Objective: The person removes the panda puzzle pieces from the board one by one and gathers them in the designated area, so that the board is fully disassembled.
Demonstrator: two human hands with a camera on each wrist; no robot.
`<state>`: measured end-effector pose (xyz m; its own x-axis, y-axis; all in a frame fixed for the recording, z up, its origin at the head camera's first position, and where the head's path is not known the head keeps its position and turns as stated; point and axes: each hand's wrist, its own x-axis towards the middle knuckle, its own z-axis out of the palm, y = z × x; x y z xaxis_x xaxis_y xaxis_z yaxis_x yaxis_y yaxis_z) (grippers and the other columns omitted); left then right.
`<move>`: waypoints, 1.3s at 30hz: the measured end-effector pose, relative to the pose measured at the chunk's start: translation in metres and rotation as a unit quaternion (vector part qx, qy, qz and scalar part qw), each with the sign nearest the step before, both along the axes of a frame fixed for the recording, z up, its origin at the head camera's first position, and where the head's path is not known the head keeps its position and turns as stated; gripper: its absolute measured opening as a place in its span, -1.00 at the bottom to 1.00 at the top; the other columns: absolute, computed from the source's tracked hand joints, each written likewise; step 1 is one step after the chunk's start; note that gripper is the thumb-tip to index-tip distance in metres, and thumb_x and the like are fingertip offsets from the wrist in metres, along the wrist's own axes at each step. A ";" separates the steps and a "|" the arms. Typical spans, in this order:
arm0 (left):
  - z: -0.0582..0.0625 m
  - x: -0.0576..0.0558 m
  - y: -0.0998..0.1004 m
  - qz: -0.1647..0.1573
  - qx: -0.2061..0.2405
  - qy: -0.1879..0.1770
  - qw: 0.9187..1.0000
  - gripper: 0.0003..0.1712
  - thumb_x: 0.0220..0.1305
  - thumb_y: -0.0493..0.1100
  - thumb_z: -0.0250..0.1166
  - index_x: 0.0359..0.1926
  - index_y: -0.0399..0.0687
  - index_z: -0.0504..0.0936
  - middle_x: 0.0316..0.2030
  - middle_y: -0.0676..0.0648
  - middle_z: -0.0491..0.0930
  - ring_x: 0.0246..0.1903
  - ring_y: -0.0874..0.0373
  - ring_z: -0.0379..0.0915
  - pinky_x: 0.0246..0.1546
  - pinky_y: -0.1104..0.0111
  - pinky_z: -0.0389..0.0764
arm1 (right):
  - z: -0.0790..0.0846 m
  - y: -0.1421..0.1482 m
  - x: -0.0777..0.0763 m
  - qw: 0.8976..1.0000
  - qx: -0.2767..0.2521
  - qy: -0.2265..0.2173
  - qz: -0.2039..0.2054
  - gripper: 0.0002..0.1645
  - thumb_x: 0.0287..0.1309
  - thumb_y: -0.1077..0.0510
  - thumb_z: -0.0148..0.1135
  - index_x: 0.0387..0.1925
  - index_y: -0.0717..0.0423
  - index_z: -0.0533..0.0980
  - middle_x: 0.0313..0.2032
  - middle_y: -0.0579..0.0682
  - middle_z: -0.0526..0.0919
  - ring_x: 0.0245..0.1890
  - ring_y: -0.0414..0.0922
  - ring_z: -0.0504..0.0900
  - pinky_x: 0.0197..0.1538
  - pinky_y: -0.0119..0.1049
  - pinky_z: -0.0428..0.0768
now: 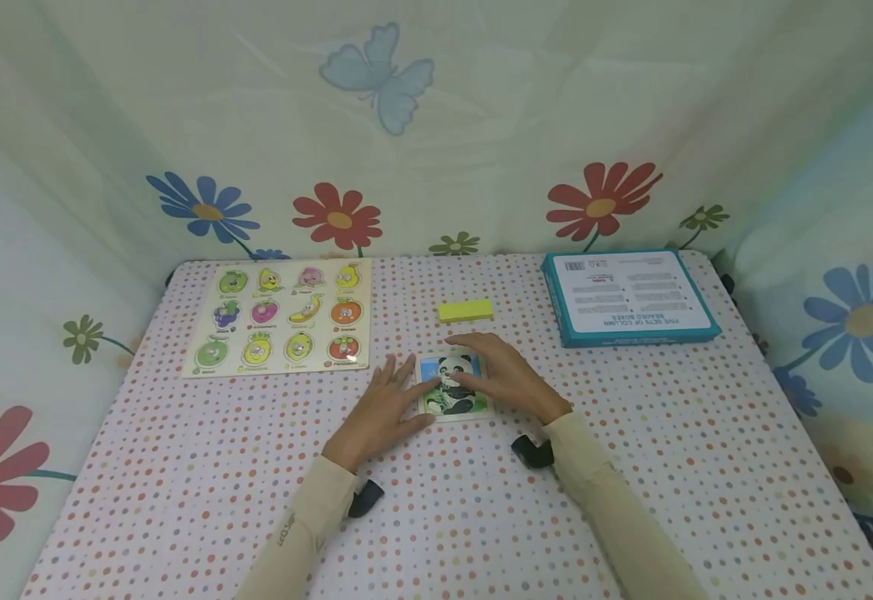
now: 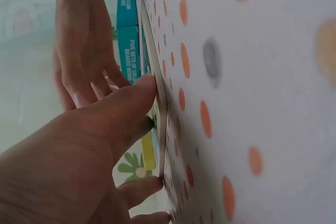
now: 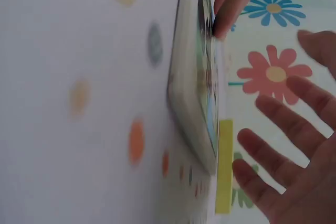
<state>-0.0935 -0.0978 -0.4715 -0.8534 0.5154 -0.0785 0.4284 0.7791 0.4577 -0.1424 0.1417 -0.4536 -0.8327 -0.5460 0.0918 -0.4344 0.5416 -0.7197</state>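
Observation:
A small square panda picture puzzle [image 1: 457,400] in a pale wooden frame lies flat on the dotted tablecloth, between the two hands. My left hand [image 1: 378,419] touches it from the left: the index finger lies over the picture, and the thumb is at the near edge in the left wrist view. Over the puzzle's right side hovers my right hand [image 1: 514,379], fingers spread and apart from the frame in the right wrist view, holding nothing. Part of the picture is hidden under the fingers. Just beyond the puzzle is a yellow block [image 1: 466,311].
A wooden fruit puzzle board [image 1: 277,317] with several knobbed pieces lies at the back left. At the back right sits a teal box [image 1: 631,297] with a white printed label. A flowered curtain [image 1: 481,125] hangs behind the table.

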 end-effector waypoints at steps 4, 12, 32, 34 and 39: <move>-0.001 0.000 -0.001 -0.007 -0.007 0.011 1.000 -0.37 0.33 0.20 0.14 0.38 0.27 0.33 0.48 -0.19 -0.05 0.46 -0.24 -0.30 0.40 -0.09 -0.12 | -0.008 -0.011 -0.010 1.000 -0.001 -0.014 0.020 -0.48 0.26 -0.02 0.23 0.22 -0.01 0.47 0.19 -0.06 0.50 0.22 -0.03 0.41 0.22 0.06 0.38; -0.002 0.001 -0.001 -0.019 -0.003 0.014 1.000 -0.35 0.32 0.22 0.14 0.39 0.25 0.32 0.48 -0.17 -0.05 0.45 -0.25 -0.31 0.37 -0.15 -0.10 | -0.017 -0.027 -0.026 0.996 0.066 0.015 0.052 -0.70 0.31 0.05 0.17 0.05 -0.08 0.58 0.09 -0.13 0.57 0.14 -0.09 0.42 0.27 0.01 0.31; -0.003 0.000 0.001 -0.024 -0.009 0.017 1.000 -0.34 0.31 0.24 0.14 0.39 0.27 0.31 0.50 -0.11 -0.10 0.45 -0.25 -0.29 0.35 -0.20 -0.10 | -0.023 -0.031 -0.031 0.990 0.105 0.078 0.049 -0.76 0.34 0.17 0.11 -0.11 -0.09 0.67 -0.01 -0.07 0.54 -0.07 -0.11 0.41 0.01 -0.10 0.42; -0.003 0.000 0.001 -0.023 -0.009 0.018 1.000 -0.34 0.31 0.24 0.14 0.39 0.27 0.32 0.50 -0.11 -0.09 0.45 -0.25 -0.28 0.35 -0.20 -0.10 | -0.023 -0.030 -0.031 0.990 0.104 0.079 0.047 -0.75 0.34 0.18 0.10 -0.12 -0.10 0.67 -0.01 -0.07 0.53 -0.08 -0.11 0.42 0.01 -0.10 0.43; -0.003 0.001 0.001 -0.021 -0.010 0.028 0.999 -0.34 0.29 0.26 0.15 0.37 0.27 0.34 0.49 -0.12 -0.04 0.45 -0.24 -0.24 0.34 -0.20 -0.05 | -0.021 -0.031 -0.030 0.989 0.106 0.088 0.050 -0.74 0.35 0.18 0.08 -0.13 -0.08 0.67 -0.02 -0.05 0.53 -0.10 -0.10 0.42 -0.03 -0.12 0.44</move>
<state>-0.0929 -0.0964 -0.4747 -0.8347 0.5492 -0.0410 0.4853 0.7688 0.4164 -0.1722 0.1111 -0.4749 -0.7547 -0.6474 0.1061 -0.6025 0.6199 -0.5027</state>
